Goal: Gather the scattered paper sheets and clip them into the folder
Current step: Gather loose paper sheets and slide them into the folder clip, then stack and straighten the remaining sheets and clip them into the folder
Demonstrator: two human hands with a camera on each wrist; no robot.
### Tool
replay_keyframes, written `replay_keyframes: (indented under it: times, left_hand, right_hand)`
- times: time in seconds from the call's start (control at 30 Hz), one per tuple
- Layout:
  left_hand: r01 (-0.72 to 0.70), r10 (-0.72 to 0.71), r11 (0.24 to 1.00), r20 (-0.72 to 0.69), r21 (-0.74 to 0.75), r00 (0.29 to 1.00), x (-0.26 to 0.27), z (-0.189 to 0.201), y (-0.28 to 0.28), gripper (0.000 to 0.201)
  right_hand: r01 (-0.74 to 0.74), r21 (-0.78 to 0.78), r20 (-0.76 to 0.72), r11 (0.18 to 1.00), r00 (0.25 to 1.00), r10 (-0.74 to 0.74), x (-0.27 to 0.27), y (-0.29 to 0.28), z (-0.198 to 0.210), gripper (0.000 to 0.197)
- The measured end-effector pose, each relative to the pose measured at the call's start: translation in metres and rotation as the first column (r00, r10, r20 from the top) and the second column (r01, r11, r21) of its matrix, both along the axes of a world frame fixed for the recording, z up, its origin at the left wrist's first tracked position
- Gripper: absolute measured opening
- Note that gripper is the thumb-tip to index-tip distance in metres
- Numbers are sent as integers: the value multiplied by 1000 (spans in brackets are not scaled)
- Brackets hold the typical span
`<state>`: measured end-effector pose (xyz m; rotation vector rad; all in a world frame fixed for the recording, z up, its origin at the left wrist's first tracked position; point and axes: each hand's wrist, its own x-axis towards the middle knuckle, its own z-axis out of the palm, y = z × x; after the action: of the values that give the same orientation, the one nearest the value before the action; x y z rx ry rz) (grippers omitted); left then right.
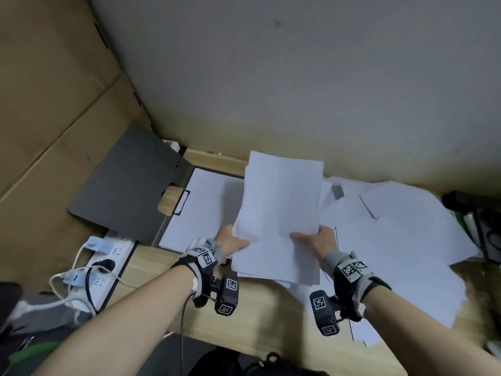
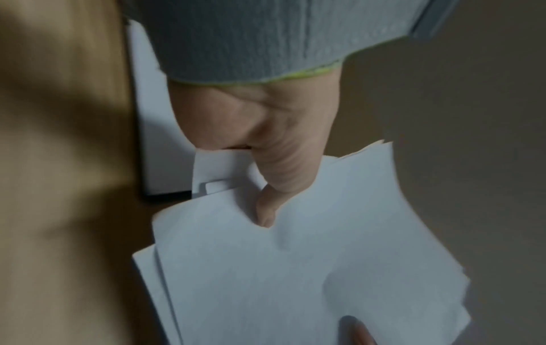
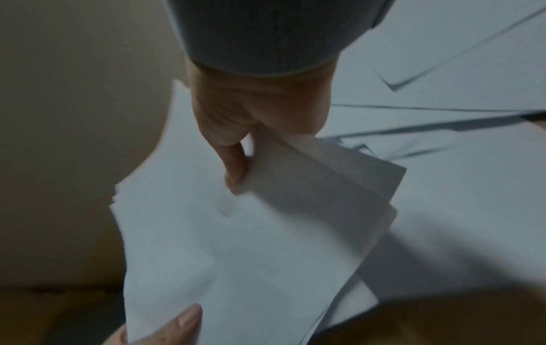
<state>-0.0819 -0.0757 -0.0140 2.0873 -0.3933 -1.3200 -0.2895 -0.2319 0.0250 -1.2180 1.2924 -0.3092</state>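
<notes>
Both hands hold a stack of white sheets (image 1: pixel 279 213) tilted up above the wooden desk (image 1: pixel 252 308). My left hand (image 1: pixel 233 244) pinches its lower left edge, thumb on top; the left wrist view shows that thumb (image 2: pixel 274 186) pressed on the stack (image 2: pixel 295 280). My right hand (image 1: pixel 311 238) pinches the lower right edge, its thumb (image 3: pixel 233 163) on the stack (image 3: pixel 221 245). The dark grey folder (image 1: pixel 130 185) lies open at the left, its cover raised. White sheets (image 1: pixel 200 210) lie under its wooden clip (image 1: pixel 173 200). More loose sheets (image 1: pixel 401 240) lie scattered to the right.
A white power strip (image 1: pixel 100 264) with plugged cables sits off the desk's left edge. Cardboard boxes (image 1: pixel 48 104) stand at the left, a grey wall (image 1: pixel 298 77) behind the desk. Dark items (image 1: pixel 482 226) crowd the right edge.
</notes>
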Motion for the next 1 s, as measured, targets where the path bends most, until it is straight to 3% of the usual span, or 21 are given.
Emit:
replay_keyframes:
  times: [0.13, 0.2, 0.3, 0.43, 0.6, 0.7, 0.87, 1.0]
  left_hand:
    - [-66, 79, 968, 42, -242, 996, 24, 73, -45, 67]
    - [-68, 81, 940, 24, -335, 996, 20, 123, -56, 53]
    - [-21, 26, 909, 7, -417, 1000, 18, 146, -63, 39]
    - [-21, 37, 911, 30, -411, 999, 6, 128, -59, 34]
    - [-77, 97, 907, 28, -415, 995, -22, 104, -59, 28]
    - [-128, 137, 884, -14, -450, 990, -21, 114, -73, 34]
    - [-168, 168, 844, -45, -509, 985, -5, 130, -85, 37]
    - [-97, 105, 948, 9, -303, 994, -6, 101, -71, 34]
  right_hand:
    - [61, -121, 281, 991, 959, -25, 21, -42, 72, 29]
    - [70, -158, 373, 985, 928, -7, 24, -53, 96, 21]
    - [49, -202, 421, 978, 906, 42, 19, -58, 110, 23]
    - [36, -213, 350, 976, 936, 41, 0, -47, 82, 42]
    - [77, -137, 283, 988, 958, -35, -12, -22, 43, 31]
    - [167, -113, 353, 980, 928, -117, -2, -31, 57, 34]
    - [187, -122, 437, 975, 892, -117, 9, -48, 76, 41]
    - [101, -46, 258, 994, 962, -86, 5, -37, 44, 33]
